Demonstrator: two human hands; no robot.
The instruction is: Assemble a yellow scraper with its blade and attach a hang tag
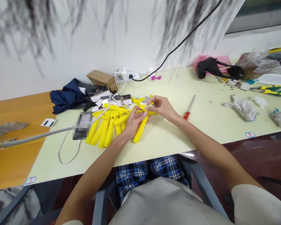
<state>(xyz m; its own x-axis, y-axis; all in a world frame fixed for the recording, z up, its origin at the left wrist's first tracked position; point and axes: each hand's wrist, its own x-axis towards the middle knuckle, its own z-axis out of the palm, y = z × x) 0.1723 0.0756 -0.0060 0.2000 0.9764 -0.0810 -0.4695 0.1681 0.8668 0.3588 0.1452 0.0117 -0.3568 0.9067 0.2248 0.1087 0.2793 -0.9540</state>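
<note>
A yellow plastic-handled scraper (pixel 140 129) is held between my two hands over the pale table. My left hand (pixel 135 120) is closed around its upper part, and the handle slants down toward the table's front edge. My right hand (pixel 162 107) pinches at the head end, where a pale strip shows; the fingers partly hide it. Just left of my hands lies a fanned-out pile of similar yellow scrapers (pixel 110 129). To the right, a screwdriver (pixel 186 115) with a red handle rests on the table.
A phone-like blurred device (pixel 82 125) and a grey cable (pixel 37 135) lie left. Behind are printed packages (pixel 99 94), a cardboard box (pixel 103 78) and a power strip (pixel 133 75). White gloves (pixel 243 107), yellow-green tools (pixel 271 90) and a black strapped item (pixel 215 67) lie right.
</note>
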